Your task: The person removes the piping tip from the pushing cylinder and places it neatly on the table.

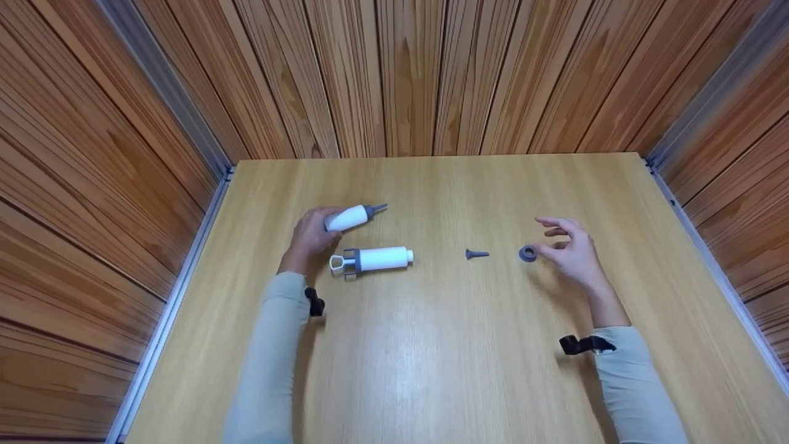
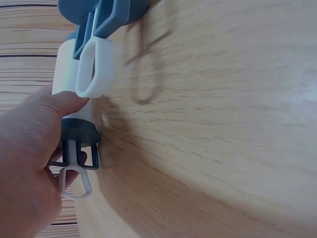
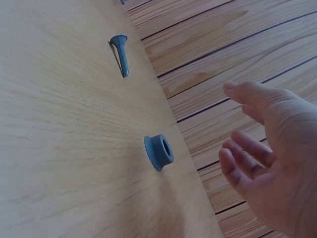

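Note:
My left hand point(image 1: 310, 237) grips the white barrel of a syringe-like dispenser point(image 1: 348, 218), thumb on its near side. A grey tapered nozzle points to the right from its tip; the left wrist view shows its grey finger grip and pale loop handle point(image 2: 87, 191). Below it on the table lies a second white dispenser point(image 1: 383, 259) with a loop handle at its left and a bare white tip. My right hand point(image 1: 573, 250) holds nothing, its fingers loosely bent beside a grey flanged ring point(image 3: 155, 151). A loose grey nozzle point(image 1: 477, 253) lies left of the ring.
The wooden tabletop point(image 1: 431, 345) ends at a plank wall point(image 1: 407, 80) at the back. Plank walls with metal rails point(image 1: 169, 320) stand at both sides. A black wrist camera point(image 1: 315, 302) is on the left sleeve, and another point(image 1: 579, 345) on the right.

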{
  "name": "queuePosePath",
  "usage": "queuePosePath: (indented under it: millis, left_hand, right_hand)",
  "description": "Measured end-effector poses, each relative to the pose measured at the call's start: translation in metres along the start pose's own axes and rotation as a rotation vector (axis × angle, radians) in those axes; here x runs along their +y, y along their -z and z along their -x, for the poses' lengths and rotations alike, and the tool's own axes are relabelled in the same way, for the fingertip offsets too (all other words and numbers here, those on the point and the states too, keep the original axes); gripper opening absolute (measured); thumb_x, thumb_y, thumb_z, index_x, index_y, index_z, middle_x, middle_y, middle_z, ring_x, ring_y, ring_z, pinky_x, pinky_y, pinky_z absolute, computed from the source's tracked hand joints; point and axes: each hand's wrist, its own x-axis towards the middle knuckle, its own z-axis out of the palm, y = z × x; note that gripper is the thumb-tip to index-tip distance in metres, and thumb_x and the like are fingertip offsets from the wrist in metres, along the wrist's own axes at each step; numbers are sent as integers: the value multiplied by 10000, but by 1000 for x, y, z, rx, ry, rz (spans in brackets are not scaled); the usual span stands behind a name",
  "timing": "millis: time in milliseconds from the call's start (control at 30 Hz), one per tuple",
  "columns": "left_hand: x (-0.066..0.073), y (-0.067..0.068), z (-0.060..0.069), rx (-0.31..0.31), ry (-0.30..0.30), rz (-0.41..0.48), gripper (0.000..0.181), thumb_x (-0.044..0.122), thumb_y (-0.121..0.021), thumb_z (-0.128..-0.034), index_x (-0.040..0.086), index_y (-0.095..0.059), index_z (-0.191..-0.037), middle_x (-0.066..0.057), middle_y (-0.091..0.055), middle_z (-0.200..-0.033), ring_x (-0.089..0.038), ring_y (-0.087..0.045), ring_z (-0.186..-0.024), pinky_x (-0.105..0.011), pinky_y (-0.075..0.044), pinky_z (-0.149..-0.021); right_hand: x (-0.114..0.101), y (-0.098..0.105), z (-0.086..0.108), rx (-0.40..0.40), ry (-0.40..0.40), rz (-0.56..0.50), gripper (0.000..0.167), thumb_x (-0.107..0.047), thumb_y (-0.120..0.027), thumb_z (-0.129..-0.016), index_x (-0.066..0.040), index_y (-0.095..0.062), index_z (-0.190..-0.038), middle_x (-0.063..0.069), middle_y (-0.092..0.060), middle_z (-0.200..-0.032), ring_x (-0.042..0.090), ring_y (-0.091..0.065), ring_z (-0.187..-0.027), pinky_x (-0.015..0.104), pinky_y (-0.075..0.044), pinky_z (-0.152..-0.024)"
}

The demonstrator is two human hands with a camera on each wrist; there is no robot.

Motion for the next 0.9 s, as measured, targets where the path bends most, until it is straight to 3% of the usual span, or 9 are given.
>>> queuePosePath:
  millis: [367, 600, 900]
  left_hand:
    - [1, 0, 0, 11, 24, 29, 504, 96, -730, -1077, 181, -662, -1569, -138, -619, -1634, -395, -516, -1590, -666, -333, -1380]
    - [-1, -2, 2, 59, -23, 3, 493, 96, -728, -1070, 157, -674, -1556, -166, -642, -1609, -414, -547, -1567, -656, -365, -1365]
    - [2, 6, 6, 100, 25, 140, 512, 64, -743, -1062, 158, -666, -1560, -152, -637, -1617, -413, -534, -1583, -683, -323, -1379]
  right_hand:
    - [-5, -7, -2, 14, 87, 6, 541, -47, -849, -988, -12, -681, -1502, 233, -601, -1452, 71, -555, -1249, 38, -501, -935]
    - [-11, -10, -7, 4, 131, -2, 545, -10, -862, -963, -6, -695, -1482, 212, -617, -1474, 25, -545, -1270, 51, -514, -960]
    - [-16, -14, -15, -46, 168, 23, 567, -45, -854, -982, -43, -673, -1519, 231, -570, -1586, -53, -486, -1348, 44, -490, -1024]
